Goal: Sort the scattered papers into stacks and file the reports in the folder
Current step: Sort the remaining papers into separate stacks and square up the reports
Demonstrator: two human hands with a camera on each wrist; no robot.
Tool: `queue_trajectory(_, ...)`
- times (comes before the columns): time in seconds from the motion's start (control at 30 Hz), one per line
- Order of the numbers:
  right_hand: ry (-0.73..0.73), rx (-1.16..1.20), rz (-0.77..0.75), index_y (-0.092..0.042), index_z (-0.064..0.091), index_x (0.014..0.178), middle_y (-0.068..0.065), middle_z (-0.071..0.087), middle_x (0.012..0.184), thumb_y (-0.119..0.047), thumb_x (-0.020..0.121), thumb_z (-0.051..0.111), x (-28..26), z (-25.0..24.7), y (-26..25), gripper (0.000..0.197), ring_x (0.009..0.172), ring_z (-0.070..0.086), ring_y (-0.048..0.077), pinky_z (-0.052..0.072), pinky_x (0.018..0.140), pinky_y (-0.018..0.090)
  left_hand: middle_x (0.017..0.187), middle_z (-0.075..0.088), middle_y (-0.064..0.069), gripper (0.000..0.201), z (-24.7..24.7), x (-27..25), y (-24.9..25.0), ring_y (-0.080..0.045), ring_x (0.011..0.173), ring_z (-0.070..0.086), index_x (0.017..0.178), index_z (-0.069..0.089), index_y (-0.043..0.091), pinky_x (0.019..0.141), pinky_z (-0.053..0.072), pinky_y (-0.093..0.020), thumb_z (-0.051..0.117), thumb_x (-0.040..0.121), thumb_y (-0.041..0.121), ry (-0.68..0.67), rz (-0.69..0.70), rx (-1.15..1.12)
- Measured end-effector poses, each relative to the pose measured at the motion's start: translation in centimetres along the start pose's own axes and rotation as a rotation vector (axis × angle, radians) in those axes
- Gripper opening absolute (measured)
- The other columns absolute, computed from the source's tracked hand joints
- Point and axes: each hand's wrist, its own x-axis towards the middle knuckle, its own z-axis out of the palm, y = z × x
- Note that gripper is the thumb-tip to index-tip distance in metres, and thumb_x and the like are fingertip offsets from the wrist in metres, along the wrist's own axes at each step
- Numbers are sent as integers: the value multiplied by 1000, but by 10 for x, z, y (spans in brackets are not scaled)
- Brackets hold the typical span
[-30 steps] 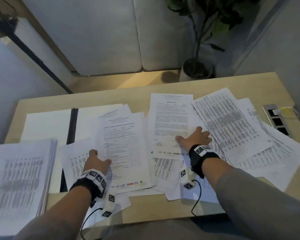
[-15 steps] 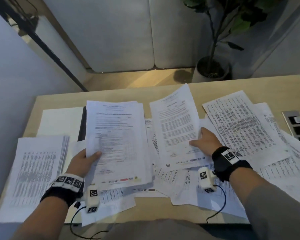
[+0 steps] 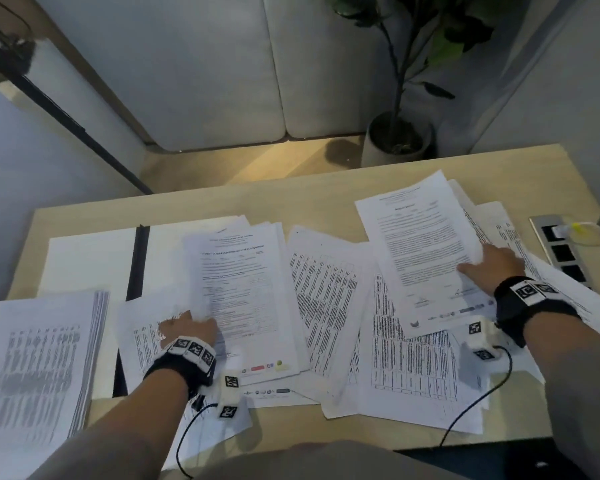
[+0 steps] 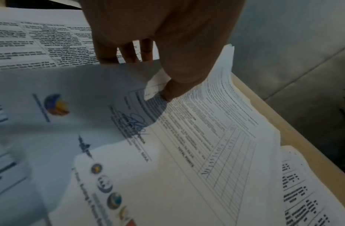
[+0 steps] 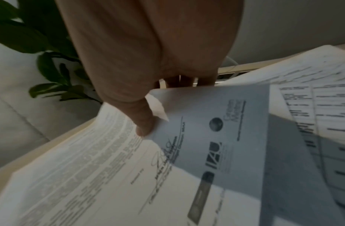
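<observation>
Papers (image 3: 326, 299) all over the tabletop (image 3: 326, 202), printed white sheets; left hand (image 3: 187, 329) pinches one stack, right hand (image 3: 492, 268) pinches another.

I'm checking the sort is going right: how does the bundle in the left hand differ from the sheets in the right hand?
The left-hand bundle shows a form with a ruled table and looks thick; the right-hand sheets show paragraph text and look thinner. The left hand holds its bundle over the folder; the right hand holds its sheets above loose tables. Both are pinched, thumb on top.
</observation>
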Motion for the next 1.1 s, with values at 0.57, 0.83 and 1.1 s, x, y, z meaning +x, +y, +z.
queue_trajectory(0.57, 75, 4, 32, -6, 60, 122, 25, 41, 140, -35, 76, 91, 35, -7, 55, 62, 123, 49, 48, 44, 108, 52, 116, 68, -6, 29, -112, -54, 7, -29, 112, 63, 130, 62, 23, 97, 48, -44, 59, 102, 16, 45, 379, -544)
queue_trajectory(0.83, -16, 109, 72, -4, 46, 132, 21, 58, 118, -28, 79, 91, 39, -19, 49, 74, 105, 59, 40, 49, 92, 47, 114, 75, 1, 24, -51, -73, 66, -23, 109, 69, 120, 68, 23, 98, 51, -39, 65, 96, 22, -262, 529, -381)
queue_trajectory(1.1, 10, 243, -134, -10, 61, 135, 18, 66, 131, -19, 99, 66, -4, -43, 51, 38, 102, 60, 33, 47, 88, 39, 150, 34, -10, 34, 56, -79, 73, -40, 121, 48, 122, 70, 23, 107, 41, -42, 55, 91, 26, -7, 443, 289)
